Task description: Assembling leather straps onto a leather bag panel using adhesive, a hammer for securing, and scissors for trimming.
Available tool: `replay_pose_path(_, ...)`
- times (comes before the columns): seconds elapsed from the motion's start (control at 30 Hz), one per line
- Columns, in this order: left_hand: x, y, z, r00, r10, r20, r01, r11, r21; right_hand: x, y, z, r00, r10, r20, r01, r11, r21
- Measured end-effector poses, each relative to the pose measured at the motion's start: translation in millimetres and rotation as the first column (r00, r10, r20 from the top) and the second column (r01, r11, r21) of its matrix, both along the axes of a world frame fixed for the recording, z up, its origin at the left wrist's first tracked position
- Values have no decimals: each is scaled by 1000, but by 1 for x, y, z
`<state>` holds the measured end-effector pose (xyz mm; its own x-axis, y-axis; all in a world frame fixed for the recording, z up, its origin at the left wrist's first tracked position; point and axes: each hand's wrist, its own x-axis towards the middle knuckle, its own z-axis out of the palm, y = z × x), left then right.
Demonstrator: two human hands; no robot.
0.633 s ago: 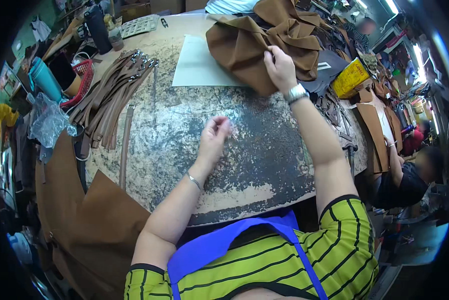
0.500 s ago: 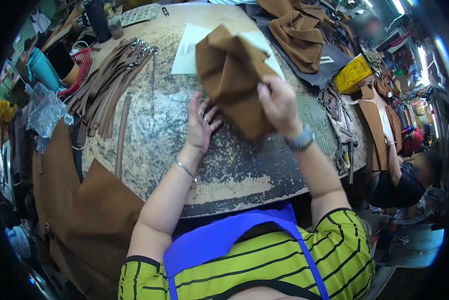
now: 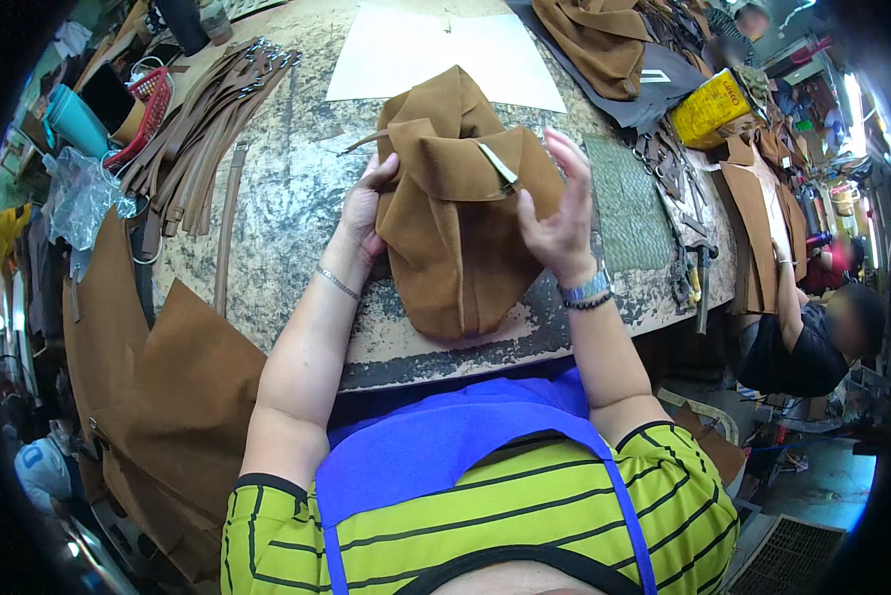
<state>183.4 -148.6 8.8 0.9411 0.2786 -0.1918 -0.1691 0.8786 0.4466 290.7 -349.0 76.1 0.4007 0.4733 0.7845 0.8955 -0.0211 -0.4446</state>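
A brown suede-like leather bag, limp and folded over at the top, stands at the table's near edge in front of me. A pale strip shows on its folded part. A thin brown strap end sticks out at its upper left. My left hand grips the bag's left side, the thumb in front and the other fingers mostly hidden. At the right side, my right hand is open, fingers apart, with the thumb close to the leather; whether it touches, I cannot tell.
White sheets lie beyond the bag. Brown straps with metal clips spread at the left, near a red basket. A green mat, a hammer and a yellow container are at the right. Another person works there.
The bag has come nearer and turned, now showing its folded top and pale strip. My left hand has taken hold of its side; my right hand has let go and opened.
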Motion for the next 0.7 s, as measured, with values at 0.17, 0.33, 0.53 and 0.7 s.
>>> replay_pose_path(0.17,0,4,4,997,-54,-54,57,997,58,25,5,-3,981,102,-165,-139,963,-230)
replay_pose_path(0.33,2,0,4,828,535,166,-491,551,675,25,4,10,976,177,-129,-194,971,-137)
replay_pose_path(0.53,-26,-20,58,566,287,773,-690,-348,635,11,-4,26,986,134,-96,-157,941,-300)
replay_pose_path(0.7,-28,-17,52,762,250,597,-412,-524,745,7,-2,32,981,156,-112,-181,945,-272)
